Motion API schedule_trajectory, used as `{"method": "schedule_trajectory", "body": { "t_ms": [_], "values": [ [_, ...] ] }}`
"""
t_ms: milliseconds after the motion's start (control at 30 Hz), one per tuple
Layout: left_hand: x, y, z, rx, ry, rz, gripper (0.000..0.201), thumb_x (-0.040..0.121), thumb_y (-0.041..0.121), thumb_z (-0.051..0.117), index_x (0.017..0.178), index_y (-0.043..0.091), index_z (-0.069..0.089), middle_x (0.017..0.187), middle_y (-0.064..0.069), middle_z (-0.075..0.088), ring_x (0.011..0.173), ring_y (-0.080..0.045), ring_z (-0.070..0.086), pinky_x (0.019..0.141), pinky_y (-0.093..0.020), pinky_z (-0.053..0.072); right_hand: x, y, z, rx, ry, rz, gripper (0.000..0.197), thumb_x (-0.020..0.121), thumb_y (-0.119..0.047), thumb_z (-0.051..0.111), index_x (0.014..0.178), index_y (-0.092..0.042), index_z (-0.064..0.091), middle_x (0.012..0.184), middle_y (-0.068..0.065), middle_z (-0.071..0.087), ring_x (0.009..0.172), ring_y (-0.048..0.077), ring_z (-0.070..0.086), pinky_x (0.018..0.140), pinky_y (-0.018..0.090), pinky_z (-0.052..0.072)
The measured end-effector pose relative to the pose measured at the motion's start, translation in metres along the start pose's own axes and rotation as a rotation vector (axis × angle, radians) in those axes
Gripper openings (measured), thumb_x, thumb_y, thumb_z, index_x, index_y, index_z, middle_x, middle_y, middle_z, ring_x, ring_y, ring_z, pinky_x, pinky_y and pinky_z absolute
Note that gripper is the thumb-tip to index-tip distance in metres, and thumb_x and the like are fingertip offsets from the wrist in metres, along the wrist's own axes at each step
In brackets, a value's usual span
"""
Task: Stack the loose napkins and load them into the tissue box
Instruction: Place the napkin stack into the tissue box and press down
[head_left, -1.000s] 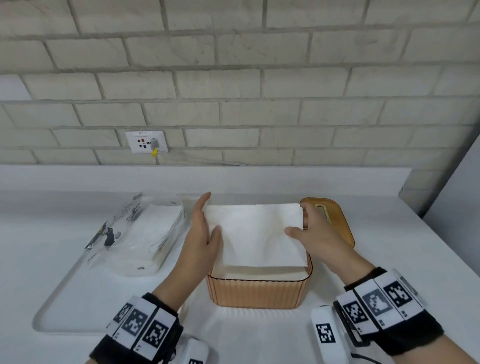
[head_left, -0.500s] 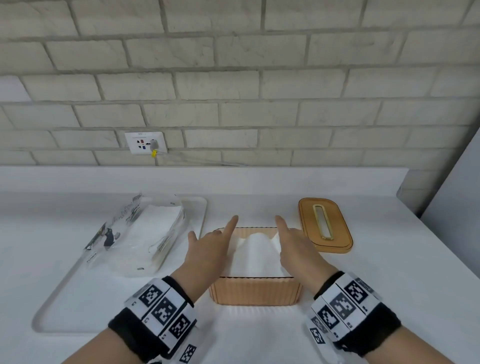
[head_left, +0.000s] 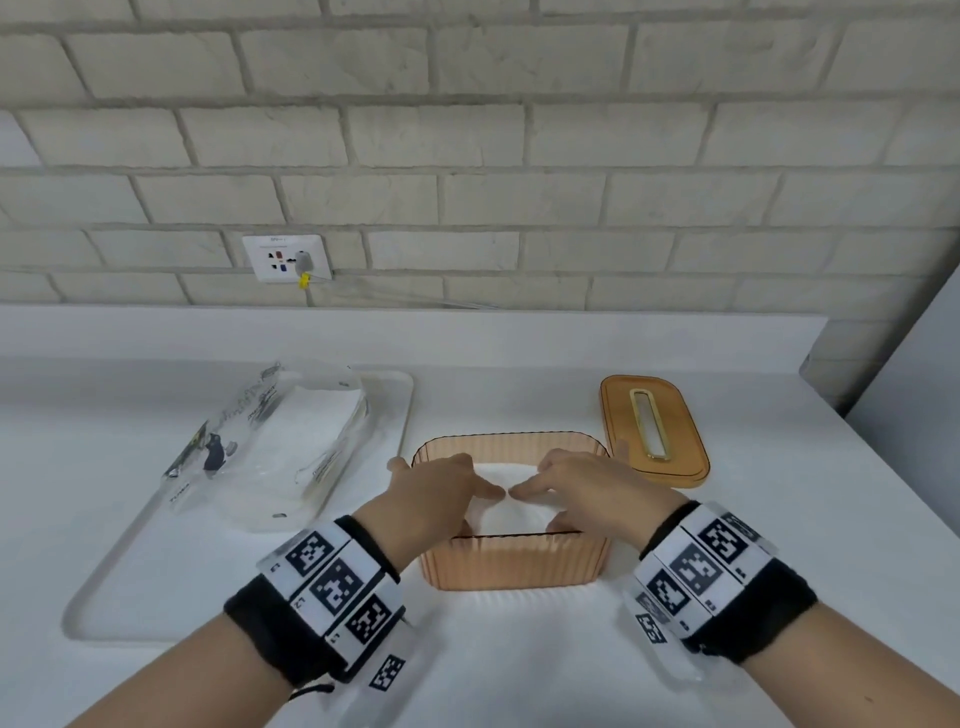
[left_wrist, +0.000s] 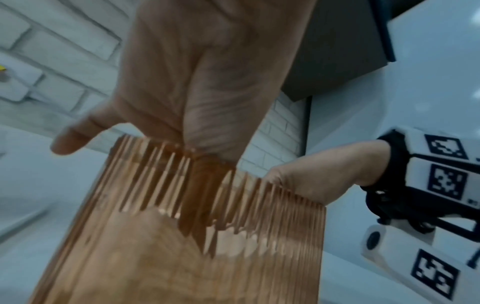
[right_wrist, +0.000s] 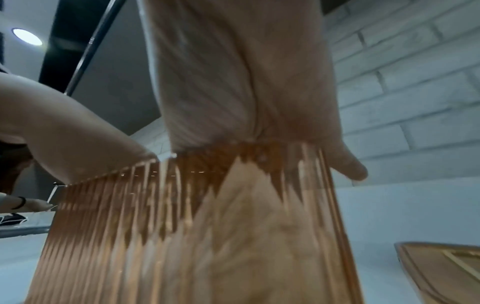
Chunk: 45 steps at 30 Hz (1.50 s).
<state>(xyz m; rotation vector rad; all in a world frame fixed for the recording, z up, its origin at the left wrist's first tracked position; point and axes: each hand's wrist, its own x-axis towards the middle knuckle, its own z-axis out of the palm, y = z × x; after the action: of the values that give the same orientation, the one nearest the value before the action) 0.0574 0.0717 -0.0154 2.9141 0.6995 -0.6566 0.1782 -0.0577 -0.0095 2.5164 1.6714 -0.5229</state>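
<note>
"Where are the napkins (head_left: 511, 512) now?"

"Down in the tissue box (head_left: 511, 566), near the counter's front edge. Left hand (head_left: 441, 486) and right hand (head_left: 576, 486) lie flat, fingers straight, pressing. I'd press evenly toward the corners."

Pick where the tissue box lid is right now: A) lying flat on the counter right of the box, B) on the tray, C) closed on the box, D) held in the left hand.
A: the slotted lid lies flat on the counter, right of the open tissue box.
</note>
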Motion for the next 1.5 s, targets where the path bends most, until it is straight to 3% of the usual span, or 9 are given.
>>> {"method": "schedule_trajectory", "body": {
  "t_ms": [333, 467, 567, 667, 733, 833, 1000, 1300, 1500],
  "values": [
    [-0.002, -0.006, -0.008, -0.083, 0.046, 0.1, 0.052, 0.088, 0.029, 0.065, 0.134, 0.045, 0.047, 0.127, 0.007, 0.045, 0.117, -0.016, 0.048, 0.099, -0.04, 0.029, 0.004, 0.004, -0.004, 0.01, -0.019, -0.007, 0.045, 0.087, -0.037, 0.062, 0.128, -0.05, 0.048, 0.126, -0.008, 0.045, 0.121, 0.016, 0.04, 0.106, 0.066, 0.012],
    [-0.024, -0.038, -0.036, -0.55, 0.463, 0.173, 0.028, 0.09, 0.024, 0.063, 0.118, 0.024, 0.065, 0.107, 0.002, 0.06, 0.091, -0.018, 0.058, 0.083, -0.026, 0.046, -0.003, 0.016, -0.01, 0.276, 0.373, -0.079, 0.027, 0.089, -0.031, 0.062, 0.115, -0.035, 0.063, 0.113, -0.008, 0.057, 0.114, 0.014, 0.048, 0.096, 0.036, 0.039],
    [-0.017, -0.09, -0.046, -0.568, 0.759, -0.137, 0.02, 0.093, 0.012, 0.053, 0.107, 0.013, 0.068, 0.095, -0.003, 0.063, 0.081, -0.02, 0.056, 0.071, -0.025, 0.04, -0.004, 0.025, -0.004, 0.401, 0.675, 0.01, 0.025, 0.097, -0.02, 0.047, 0.116, -0.021, 0.063, 0.109, -0.001, 0.055, 0.107, 0.015, 0.046, 0.088, 0.029, 0.039],
    [0.003, -0.139, -0.034, -0.427, 0.585, -0.444, 0.022, 0.093, 0.007, 0.047, 0.1, 0.0, 0.067, 0.102, -0.015, 0.066, 0.095, -0.032, 0.062, 0.075, -0.03, 0.044, 0.006, 0.029, 0.01, 0.506, 0.594, 0.135, 0.025, 0.101, -0.019, 0.033, 0.1, -0.018, 0.057, 0.099, 0.002, 0.049, 0.098, 0.018, 0.042, 0.082, 0.027, 0.034],
    [0.014, -0.153, -0.02, -0.328, 0.417, -0.507, 0.026, 0.095, 0.018, 0.051, 0.077, 0.0, 0.06, 0.093, -0.013, 0.064, 0.097, -0.031, 0.062, 0.077, -0.031, 0.045, 0.014, 0.028, 0.019, 0.626, 0.486, 0.171, 0.027, 0.102, -0.019, 0.028, 0.087, -0.02, 0.05, 0.088, 0.001, 0.048, 0.091, 0.019, 0.043, 0.076, 0.026, 0.03],
    [0.031, -0.155, -0.002, -0.261, 0.3, -0.534, 0.047, 0.091, 0.036, 0.059, 0.058, 0.008, 0.042, 0.064, -0.003, 0.048, 0.075, -0.023, 0.055, 0.067, -0.027, 0.042, 0.019, 0.027, 0.024, 0.738, 0.437, 0.246, 0.032, 0.103, -0.021, 0.025, 0.111, -0.008, 0.054, 0.107, 0.008, 0.055, 0.101, 0.021, 0.049, 0.078, 0.025, 0.033],
    [0.037, -0.144, 0.015, -0.312, 0.338, -0.605, 0.031, 0.085, 0.026, 0.065, 0.07, 0.006, 0.047, 0.072, -0.004, 0.052, 0.073, -0.022, 0.055, 0.062, -0.028, 0.044, 0.022, 0.027, 0.029, 0.769, 0.486, 0.298, 0.036, 0.103, -0.022, 0.023, 0.113, -0.008, 0.054, 0.109, 0.003, 0.055, 0.097, 0.015, 0.046, 0.079, 0.024, 0.032],
    [0.04, -0.151, 0.014, -0.353, 0.365, -0.603, 0.027, 0.091, 0.0, 0.041, 0.064, 0.005, 0.04, 0.077, -0.008, 0.048, 0.074, -0.025, 0.049, 0.064, -0.029, 0.039, 0.022, 0.028, 0.032, 0.732, 0.536, 0.318, 0.033, 0.103, -0.023, 0.024, 0.106, -0.01, 0.055, 0.102, 0.004, 0.057, 0.09, 0.018, 0.05, 0.074, 0.028, 0.035],
    [0.045, -0.142, 0.015, -0.179, 0.265, -0.6, 0.018, 0.09, 0.004, 0.048, 0.102, -0.001, 0.061, 0.103, -0.012, 0.062, 0.087, -0.024, 0.06, 0.068, -0.027, 0.047, 0.021, 0.026, 0.031, 0.719, 0.543, 0.328, 0.032, 0.103, -0.023, 0.025, 0.104, -0.011, 0.055, 0.1, 0.004, 0.057, 0.089, 0.017, 0.05, 0.074, 0.028, 0.038]
  ]
}}
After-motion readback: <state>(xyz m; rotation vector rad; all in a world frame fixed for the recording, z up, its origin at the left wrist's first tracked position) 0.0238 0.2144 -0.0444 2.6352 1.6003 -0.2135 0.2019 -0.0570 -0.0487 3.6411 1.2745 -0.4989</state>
